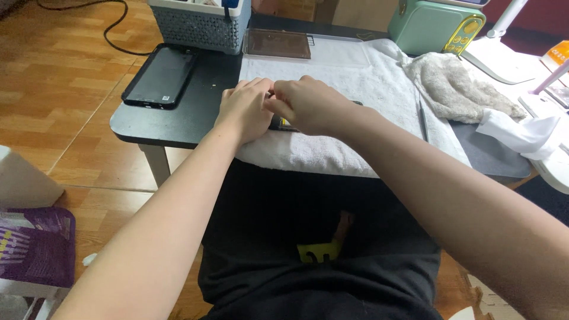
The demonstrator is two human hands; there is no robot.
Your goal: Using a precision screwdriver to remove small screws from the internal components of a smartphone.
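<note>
Left hand: the left hand (244,109) lies knuckles-up on the white folded towel (355,77), fingers curled together; what they grip cannot be told.
Right hand: the right hand (308,105) meets the left fingertip to fingertip, fingers bent and closed over a small dark flat object (283,124).
Object: mostly hidden beneath both hands, it rests on the towel near its front edge.
Table: a low black table (189,112) bears the towel.
Around: a black smartphone (160,77) lies left of the towel; a grey perforated plastic basket (198,26) and a brown clear-lidded tray (277,43) stand behind; a crumpled beige cloth (456,89) sits right.
</note>
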